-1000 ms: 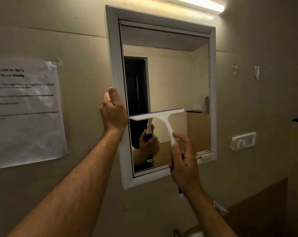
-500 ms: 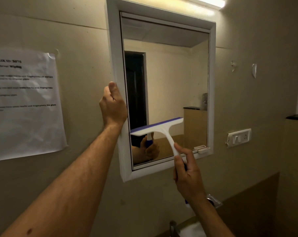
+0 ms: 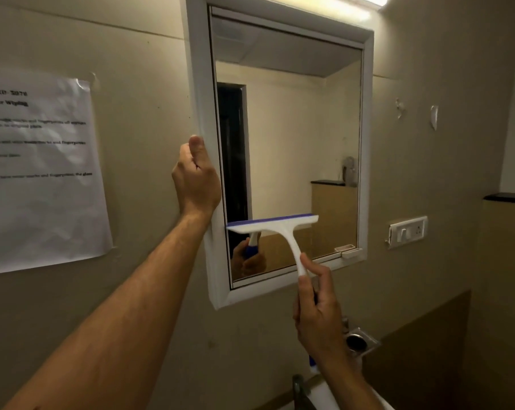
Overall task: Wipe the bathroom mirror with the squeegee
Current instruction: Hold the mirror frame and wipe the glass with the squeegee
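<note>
A white-framed mirror hangs on the beige wall. My left hand grips the frame's left edge about halfway up. A white squeegee with a blue rubber blade lies across the lower left part of the glass, blade nearly level. My right hand holds its handle from below the frame; the handle's blue end pokes out under my wrist. The glass reflects the handle and my fingers.
A printed paper sheet is taped to the wall at left. A white switch plate sits right of the mirror. A metal fitting projects from the wall below, and a tube light glows above.
The squeegee has slid down the glass from the middle to near the bottom edge, and my right hand dropped below the frame. My left hand keeps its grip on the frame.
</note>
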`<state>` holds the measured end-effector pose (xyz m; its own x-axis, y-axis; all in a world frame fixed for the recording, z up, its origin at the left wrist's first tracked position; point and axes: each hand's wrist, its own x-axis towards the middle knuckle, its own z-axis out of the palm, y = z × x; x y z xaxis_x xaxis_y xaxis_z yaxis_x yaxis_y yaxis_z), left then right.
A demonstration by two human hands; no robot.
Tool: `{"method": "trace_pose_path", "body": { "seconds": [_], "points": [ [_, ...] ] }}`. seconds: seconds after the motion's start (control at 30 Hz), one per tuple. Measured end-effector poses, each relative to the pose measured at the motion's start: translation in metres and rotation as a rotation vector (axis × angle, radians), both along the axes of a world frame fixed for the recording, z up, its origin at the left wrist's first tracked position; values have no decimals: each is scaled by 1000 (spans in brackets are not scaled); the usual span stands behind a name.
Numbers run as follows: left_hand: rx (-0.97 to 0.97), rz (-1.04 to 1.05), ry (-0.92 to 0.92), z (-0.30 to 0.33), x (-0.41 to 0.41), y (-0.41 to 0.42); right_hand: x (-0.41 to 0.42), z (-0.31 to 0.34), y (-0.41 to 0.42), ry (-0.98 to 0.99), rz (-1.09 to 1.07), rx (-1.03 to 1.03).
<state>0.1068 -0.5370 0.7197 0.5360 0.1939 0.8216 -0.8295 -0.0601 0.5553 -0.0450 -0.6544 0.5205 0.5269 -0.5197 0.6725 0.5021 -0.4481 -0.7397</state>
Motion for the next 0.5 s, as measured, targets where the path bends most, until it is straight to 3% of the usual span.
{"method": "trace_pose_path", "body": {
  "seconds": [0.27, 0.5],
  "points": [
    [22, -32, -12, -3, 13, 0, -3, 45, -1, -39, -40, 35],
    [37, -51, -14, -1, 10, 2, -11, -4, 23, 26, -84, 106]
  ]
}}
